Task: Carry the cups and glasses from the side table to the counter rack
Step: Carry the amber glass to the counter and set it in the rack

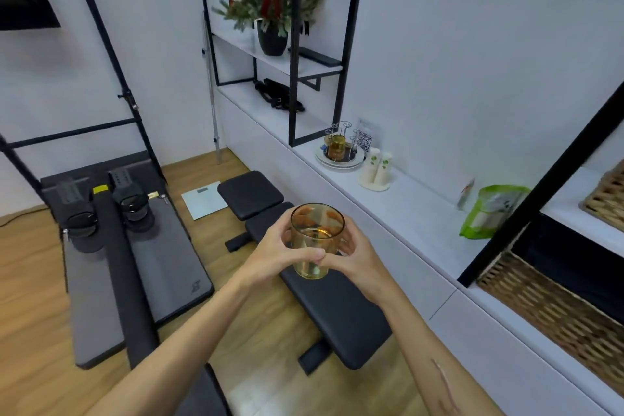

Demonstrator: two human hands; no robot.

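Amber glass [315, 240] upright, gripped by left hand [287, 252] and right hand [358, 252] around sides. Smooth, breakable, likely light; side grip suits. Rack [341, 145] far right on counter [415, 209].

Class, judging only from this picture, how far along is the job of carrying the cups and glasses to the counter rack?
Done: one amber glass already sits in the wire rack on the white counter. In hand: the left hand and right hand both grip a second amber glass, not yet at the rack. Left: placing it; the side table is out of view, so any remainder is unknown.
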